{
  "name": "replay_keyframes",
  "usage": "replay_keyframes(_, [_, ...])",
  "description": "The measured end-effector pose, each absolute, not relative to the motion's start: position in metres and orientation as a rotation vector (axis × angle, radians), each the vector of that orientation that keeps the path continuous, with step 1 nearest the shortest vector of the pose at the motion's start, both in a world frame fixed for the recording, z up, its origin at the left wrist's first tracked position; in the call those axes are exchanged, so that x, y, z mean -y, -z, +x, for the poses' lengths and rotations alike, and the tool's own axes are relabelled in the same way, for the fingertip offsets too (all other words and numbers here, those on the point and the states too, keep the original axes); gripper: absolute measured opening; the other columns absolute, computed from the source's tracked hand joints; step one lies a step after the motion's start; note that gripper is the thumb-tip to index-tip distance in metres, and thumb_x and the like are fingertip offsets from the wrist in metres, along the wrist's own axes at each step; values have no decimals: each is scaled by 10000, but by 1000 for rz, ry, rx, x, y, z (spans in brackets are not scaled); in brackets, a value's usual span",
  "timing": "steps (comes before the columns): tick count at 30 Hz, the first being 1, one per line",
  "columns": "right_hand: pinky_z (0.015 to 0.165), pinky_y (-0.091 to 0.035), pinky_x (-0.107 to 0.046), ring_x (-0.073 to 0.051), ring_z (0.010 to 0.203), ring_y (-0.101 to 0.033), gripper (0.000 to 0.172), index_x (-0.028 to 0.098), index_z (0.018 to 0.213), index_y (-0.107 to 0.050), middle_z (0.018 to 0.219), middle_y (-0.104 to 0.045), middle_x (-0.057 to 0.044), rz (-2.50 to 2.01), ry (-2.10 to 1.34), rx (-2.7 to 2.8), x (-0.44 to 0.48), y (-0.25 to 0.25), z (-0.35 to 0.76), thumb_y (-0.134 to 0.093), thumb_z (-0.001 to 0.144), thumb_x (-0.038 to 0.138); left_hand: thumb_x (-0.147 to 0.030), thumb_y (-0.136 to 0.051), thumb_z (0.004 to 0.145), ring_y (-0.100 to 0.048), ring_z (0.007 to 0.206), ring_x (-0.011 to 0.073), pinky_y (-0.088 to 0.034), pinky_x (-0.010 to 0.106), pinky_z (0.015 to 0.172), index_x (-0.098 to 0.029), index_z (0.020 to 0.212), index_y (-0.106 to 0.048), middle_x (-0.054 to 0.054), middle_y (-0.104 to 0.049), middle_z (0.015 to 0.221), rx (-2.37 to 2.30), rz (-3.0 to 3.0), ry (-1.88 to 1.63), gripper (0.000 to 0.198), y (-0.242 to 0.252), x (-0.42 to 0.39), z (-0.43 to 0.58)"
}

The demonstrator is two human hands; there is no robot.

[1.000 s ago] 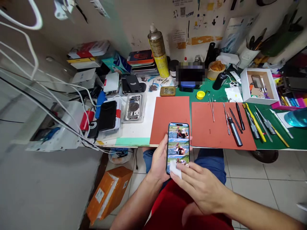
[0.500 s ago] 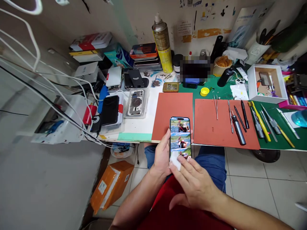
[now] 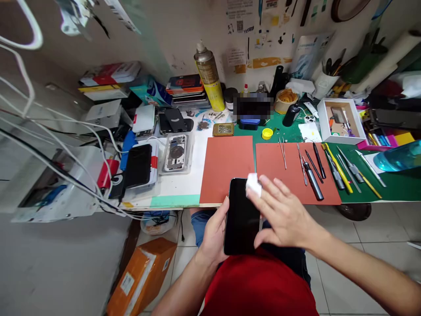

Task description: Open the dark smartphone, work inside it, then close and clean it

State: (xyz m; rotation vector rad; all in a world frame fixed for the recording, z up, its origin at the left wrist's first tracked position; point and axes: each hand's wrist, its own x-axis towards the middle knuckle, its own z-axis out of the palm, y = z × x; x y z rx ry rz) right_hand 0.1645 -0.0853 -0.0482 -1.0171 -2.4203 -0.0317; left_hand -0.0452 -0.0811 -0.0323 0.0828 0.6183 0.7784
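A smartphone (image 3: 241,224) with a dark screen lies in my left hand (image 3: 213,230), its fingers wrapped round the left edge and underside. The phone is over my lap, just in front of the table edge. My right hand (image 3: 285,214) presses a small white wipe (image 3: 253,184) under its fingertips against the phone's upper right corner. Its other fingers are stretched out and the thumb reaches toward the lower right edge. Behind the phone are two reddish-brown mats, a left mat (image 3: 226,164) and a right mat (image 3: 279,175).
On the right mat lie tweezers (image 3: 283,152) and a grey pen-shaped screwdriver (image 3: 313,181). Left of the mats, an opened phone (image 3: 176,152) sits in a clear tray near another dark phone (image 3: 138,165). White cables (image 3: 108,136) hang at left. A spray can (image 3: 210,79) stands behind.
The phone's screen has gone from lit pictures to dark. My right hand has slid the wipe from the lower screen up to its top right corner. The view has shifted slightly.
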Motion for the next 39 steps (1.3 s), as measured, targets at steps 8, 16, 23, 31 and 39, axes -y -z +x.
replay_keyframes(8, [1359, -345, -490, -322, 1644, -432, 1047, 21, 1612, -551, 1623, -622, -205, -1017, 43, 2423, 91, 47, 165, -370, 1033, 875, -503, -488, 1138, -693, 1407, 368, -438, 543, 1293, -218, 1631, -577, 142, -763, 1455, -665, 69, -843, 576, 30, 81, -53])
replay_keyframes(16, [1350, -366, -510, -346, 1678, -366, 1025, 17, 1612, -547, 1609, -631, -223, -1096, -13, 2355, 100, 51, 167, -425, 1038, 857, -426, -492, 1144, -719, 1374, 339, -432, 485, 1293, -184, 1641, -564, 147, -796, 1392, -702, 71, -841, 557, 33, 77, -52])
replay_keyframes(23, [1397, -275, -403, -261, 1693, -343, 775, 71, 1511, -676, 1635, -629, -129, -732, 32, 2459, 122, 61, 174, -424, 1130, 697, -498, -453, 1145, -723, 1367, 360, -441, 498, 1290, -110, 1595, -606, 199, -745, 1459, -641, 72, -789, 613, 29, 72, -53])
replay_keyframes(31, [1385, -291, -505, -343, 1679, -364, 1044, 26, 1641, -505, 1688, -552, -200, -1029, -54, 2408, 56, 38, 162, -331, 1045, 866, -317, -451, 1156, -600, 1519, 303, -387, 447, 1339, -208, 1606, -609, 107, -755, 1476, -770, 52, -879, 490, 30, 79, -36])
replay_keyframes(39, [1353, -357, -583, -378, 1685, -340, 1037, 33, 1682, -443, 1697, -530, -228, -1096, -108, 2433, 69, 47, 180, -384, 1046, 850, -422, -512, 1140, -709, 1383, 381, -511, 560, 1246, -187, 1660, -534, 162, -773, 1428, -824, 74, -818, 571, 32, 79, -39])
